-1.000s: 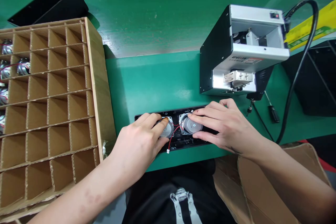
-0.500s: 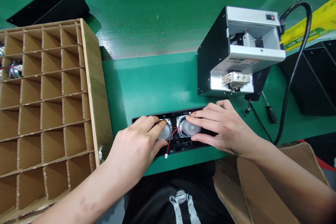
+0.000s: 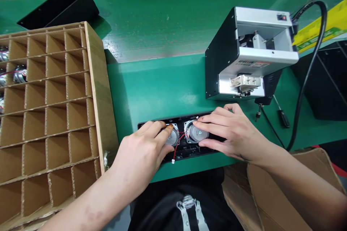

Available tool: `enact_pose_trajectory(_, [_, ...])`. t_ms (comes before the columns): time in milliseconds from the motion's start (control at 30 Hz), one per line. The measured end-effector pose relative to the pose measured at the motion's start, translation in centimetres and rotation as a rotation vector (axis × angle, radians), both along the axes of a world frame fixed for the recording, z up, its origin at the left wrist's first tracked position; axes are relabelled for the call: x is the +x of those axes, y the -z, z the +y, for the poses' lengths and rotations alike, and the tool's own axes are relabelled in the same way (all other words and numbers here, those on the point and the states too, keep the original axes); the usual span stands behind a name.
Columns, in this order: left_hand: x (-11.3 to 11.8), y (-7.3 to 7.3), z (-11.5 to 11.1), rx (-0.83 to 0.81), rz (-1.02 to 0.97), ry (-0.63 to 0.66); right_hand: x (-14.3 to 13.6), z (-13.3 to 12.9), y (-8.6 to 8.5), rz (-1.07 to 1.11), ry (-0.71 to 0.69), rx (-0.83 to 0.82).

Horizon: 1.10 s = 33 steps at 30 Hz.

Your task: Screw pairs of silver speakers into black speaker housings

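A long black plastic housing point(image 3: 193, 149) lies on the green bench top, its inner side facing up. Two round silver speakers sit in it side by side. My left hand point(image 3: 145, 149) has its fingers and thumb around the left speaker point(image 3: 172, 139), covering much of it. Around the right speaker point(image 3: 198, 134), my right hand point(image 3: 230, 130) is closed, fingers at the far edge and thumb at the near edge. Red and black wires run between the speakers, and a white connector point(image 3: 173, 161) hangs over the housing's near edge.
At the left stands a cardboard box with dividers point(image 3: 93, 65), several speakers in its far-left cells. A silver and black machine point(image 3: 267, 56) stands at the right, with a black cable. Beside it lies a screwdriver point(image 3: 283, 119). Behind the box is a black casing point(image 3: 65, 7).
The whole view has shifted slightly, so things appear a little further right. Both hands keep the same hold on the speakers.
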<state>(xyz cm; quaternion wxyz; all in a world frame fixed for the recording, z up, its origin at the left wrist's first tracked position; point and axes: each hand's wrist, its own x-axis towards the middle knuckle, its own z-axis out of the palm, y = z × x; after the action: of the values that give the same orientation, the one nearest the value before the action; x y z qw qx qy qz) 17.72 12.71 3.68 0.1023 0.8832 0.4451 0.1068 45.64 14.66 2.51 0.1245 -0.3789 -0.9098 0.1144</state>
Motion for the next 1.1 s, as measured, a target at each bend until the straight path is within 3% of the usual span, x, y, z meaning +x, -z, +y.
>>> enact_pose_trajectory(533, [0.0, 0.1, -0.2, 0.019, 0.046, 0.009, -0.6, -0.7, 0.0, -0.028, 0.024, 0.111])
enact_pose_trajectory(700, [-0.8, -1.4, -0.5, 0.041, 0.047, 0.058, 0.2, -1.5, -1.2, 0.118, 0.028, 0.223])
enact_pose_trajectory(767, [-1.1, -2.4, -0.6, 0.112, 0.013, 0.052, 1.7, -2.3, -2.2, 0.342, 0.218, 0.259])
enact_pose_trajectory(833, [-1.3, -3.2, -0.4, 0.140, -0.036, 0.063, 4.0, -2.6, -2.8, 0.563, 0.536, 0.308])
enact_pose_trajectory(933, [-0.3, -3.2, 0.3, 0.125, -0.023, 0.183, 8.2, -0.7, -2.4, 0.642, 0.972, 0.291])
enact_pose_trajectory(1000, [1.1, -2.7, 0.9, 0.110, 0.049, 0.269, 10.6, 2.2, -1.5, 0.609, 1.093, 0.182])
enact_pose_trajectory(1100, [2.6, -1.9, 1.5, 0.055, 0.143, 0.312, 12.4, 7.1, 0.3, 0.583, 1.074, 0.038])
